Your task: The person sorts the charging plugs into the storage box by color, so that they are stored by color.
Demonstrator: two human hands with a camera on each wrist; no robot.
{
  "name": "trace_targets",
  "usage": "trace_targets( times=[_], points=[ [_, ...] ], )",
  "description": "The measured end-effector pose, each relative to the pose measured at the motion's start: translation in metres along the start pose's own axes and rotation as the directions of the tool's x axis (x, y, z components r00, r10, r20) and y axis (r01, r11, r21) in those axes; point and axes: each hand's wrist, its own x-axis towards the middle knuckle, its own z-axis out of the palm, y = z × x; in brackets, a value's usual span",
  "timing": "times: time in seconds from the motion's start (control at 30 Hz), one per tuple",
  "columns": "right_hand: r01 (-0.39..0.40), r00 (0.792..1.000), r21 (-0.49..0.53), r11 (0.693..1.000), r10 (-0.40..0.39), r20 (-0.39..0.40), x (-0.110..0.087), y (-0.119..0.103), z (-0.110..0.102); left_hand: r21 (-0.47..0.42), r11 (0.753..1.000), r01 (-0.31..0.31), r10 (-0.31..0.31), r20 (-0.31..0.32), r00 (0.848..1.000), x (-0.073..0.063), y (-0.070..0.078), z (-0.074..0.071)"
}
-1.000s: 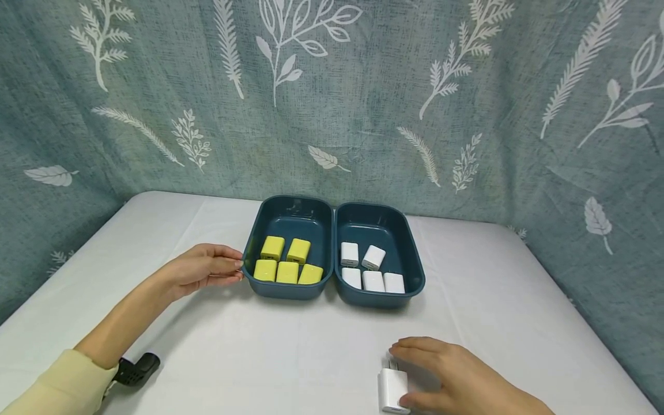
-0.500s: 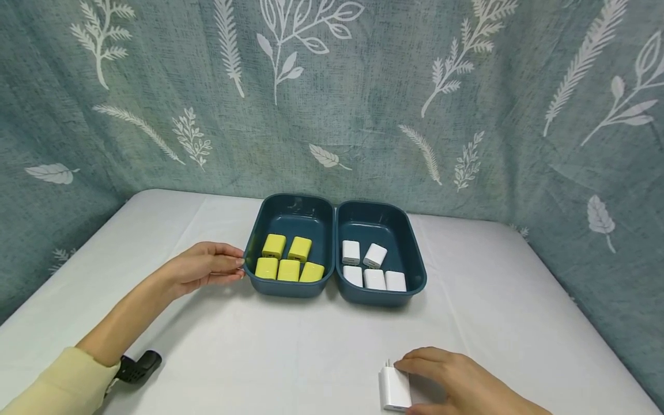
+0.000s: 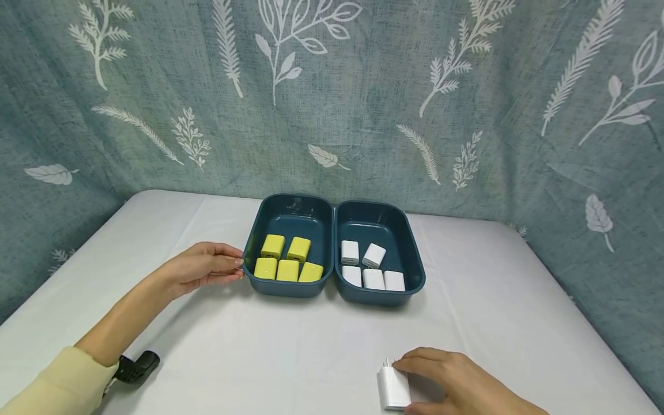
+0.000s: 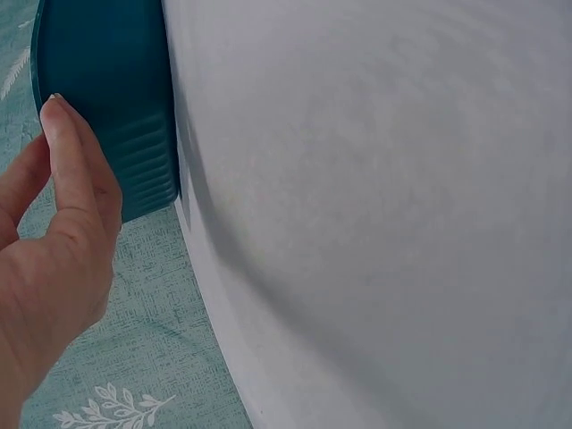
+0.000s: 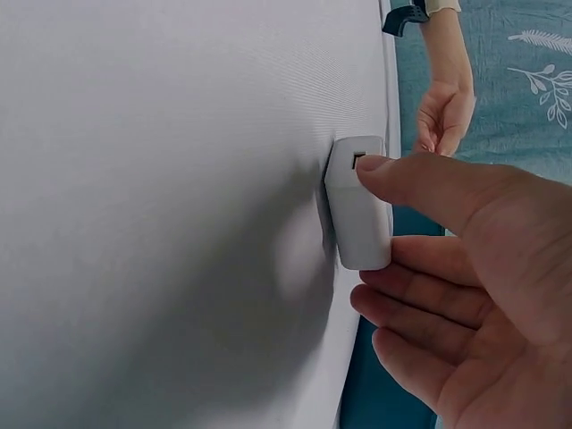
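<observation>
My right hand (image 3: 456,383) pinches a white plug-in charger (image 3: 395,390) lying on the table at the front, its metal prongs pointing away from me. The right wrist view has the thumb beside the port of the charger (image 5: 359,206) and the fingers at its other end. My left hand (image 3: 207,268) touches the outer left side of a dark blue bin (image 3: 287,290) with nearly straight fingers. That bin holds several yellow chargers (image 3: 287,271). The adjoining blue bin (image 3: 376,298) on its right holds several white chargers (image 3: 373,279). In the left wrist view, fingertips touch the bin (image 4: 116,80) near its rim.
A white cloth covers the table (image 3: 259,357). Behind it hangs a green-blue curtain (image 3: 363,150) with white leaf prints. A black device (image 3: 137,367) is strapped at the left wrist, next to a pale yellow sleeve (image 3: 67,383).
My right hand has come down and closed its thumb and fingers onto the white charger, which stays on the table. The left hand and both bins have kept their places.
</observation>
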Motion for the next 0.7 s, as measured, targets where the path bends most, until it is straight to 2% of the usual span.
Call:
trace_targets(
  times=[0.17,0.37,0.53,0.7],
  points=[
    [-0.004,1.0,0.005,1.0,0.004,-0.03,0.0,-0.002,-0.005,0.004,1.0,-0.008,0.008,0.005,1.0,0.0,-0.001,-0.001],
    [-0.075,0.996,-0.016,0.997,0.074,-0.056,0.001,-0.009,-0.017,0.002,1.0,-0.006,0.006,-0.001,1.0,-0.001,-0.001,-0.001],
    [-0.07,0.992,-0.049,0.996,0.065,-0.108,0.001,-0.012,-0.026,0.002,1.0,-0.008,0.008,-0.003,1.0,-0.001,-0.001,0.0],
    [-0.014,0.987,-0.061,0.998,0.004,-0.162,0.002,-0.011,-0.034,-0.005,1.0,-0.005,0.005,-0.008,1.0,0.0,-0.002,0.001]
  ],
)
